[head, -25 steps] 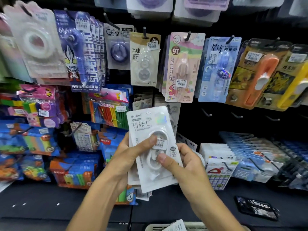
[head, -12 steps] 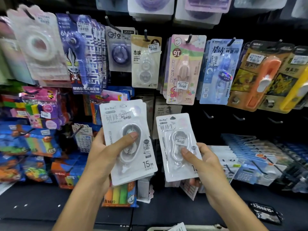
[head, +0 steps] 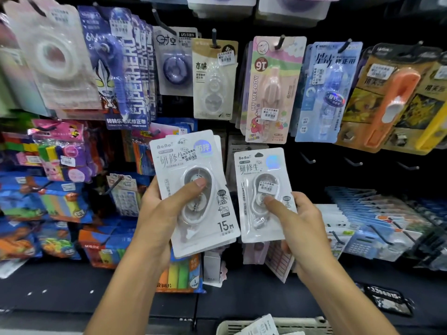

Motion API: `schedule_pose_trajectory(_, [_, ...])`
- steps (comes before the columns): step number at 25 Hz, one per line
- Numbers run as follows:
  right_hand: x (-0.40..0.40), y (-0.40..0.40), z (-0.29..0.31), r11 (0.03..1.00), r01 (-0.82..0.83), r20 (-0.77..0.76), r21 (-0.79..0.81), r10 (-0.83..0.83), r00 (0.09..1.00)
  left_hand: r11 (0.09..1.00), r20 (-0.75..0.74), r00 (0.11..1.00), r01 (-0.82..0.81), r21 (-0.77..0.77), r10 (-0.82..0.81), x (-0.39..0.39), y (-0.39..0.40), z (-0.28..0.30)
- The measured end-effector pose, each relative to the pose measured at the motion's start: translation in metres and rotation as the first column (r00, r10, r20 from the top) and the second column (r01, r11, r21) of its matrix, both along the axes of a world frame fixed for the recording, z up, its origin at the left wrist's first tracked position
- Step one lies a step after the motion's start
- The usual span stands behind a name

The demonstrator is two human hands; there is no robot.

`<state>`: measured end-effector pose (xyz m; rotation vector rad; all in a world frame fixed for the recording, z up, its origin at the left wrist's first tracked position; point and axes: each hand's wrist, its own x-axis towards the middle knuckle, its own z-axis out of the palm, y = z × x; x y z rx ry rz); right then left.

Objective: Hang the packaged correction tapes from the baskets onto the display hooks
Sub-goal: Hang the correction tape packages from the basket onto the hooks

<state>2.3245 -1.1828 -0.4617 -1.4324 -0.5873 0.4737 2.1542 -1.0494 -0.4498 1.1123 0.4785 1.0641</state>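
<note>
While left hand (head: 157, 213) grips a stack (head: 193, 189), right hand (head: 297, 218) pinches one pack (head: 262, 197).

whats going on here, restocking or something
A person is stocking a stationery display. The left hand holds a stack of white correction tape packs, thumb pressed on the top one. The right hand holds a single matching pack apart from the stack, upright and facing the camera. It is not on a hook yet; several bare hooks stick out just to the right. A basket with more packs sits below.
</note>
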Motion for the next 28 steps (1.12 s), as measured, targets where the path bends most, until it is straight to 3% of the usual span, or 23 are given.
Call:
schedule_pose_trajectory(3, [-0.001, 0.001, 0.002, 0.997, -0.078, -0.024, 0.021, 0.079, 0.997, 1.000, -0.001, 1.000, 0.011, 0.010, -0.011, 0.003, 0.001, 0.000])
schedule_pose_trajectory(10, [-0.005, -0.002, -0.003, 0.999, -0.016, -0.012, 0.047, 0.016, 1.000, 1.000, 0.025, 0.999, 0.020, -0.008, -0.020, 0.002, 0.003, 0.000])
schedule_pose_trajectory(18, [0.008, 0.011, -0.005, 0.998, -0.058, -0.223, -0.026, 0.051, 0.973, 1.000, -0.003, 1.000, 0.006, -0.010, -0.006, 0.006, 0.004, 0.000])
schedule_pose_trajectory(20, [0.007, 0.007, -0.011, 0.996, -0.067, -0.048, -0.057, 0.064, 0.997, 1.000, -0.033, 0.999, 0.021, -0.013, -0.022, 0.010, 0.003, -0.001])
schedule_pose_trajectory(23, [-0.012, 0.007, -0.011, 0.954, -0.300, 0.141, 0.021, 0.294, 0.945, 0.998, -0.128, 0.990, 0.056, 0.015, -0.053, 0.018, -0.002, -0.005])
schedule_pose_trajectory(25, [-0.019, 0.012, -0.010, 0.932, -0.360, 0.153, 0.033, 0.352, 0.924, 0.995, -0.162, 0.983, 0.094, 0.012, -0.091, 0.024, -0.006, -0.005])
schedule_pose_trajectory(28, [-0.013, 0.017, -0.006, 0.960, -0.259, 0.029, 0.103, 0.258, 0.966, 0.977, -0.098, 0.973, 0.200, -0.074, -0.207, 0.021, -0.005, -0.004])
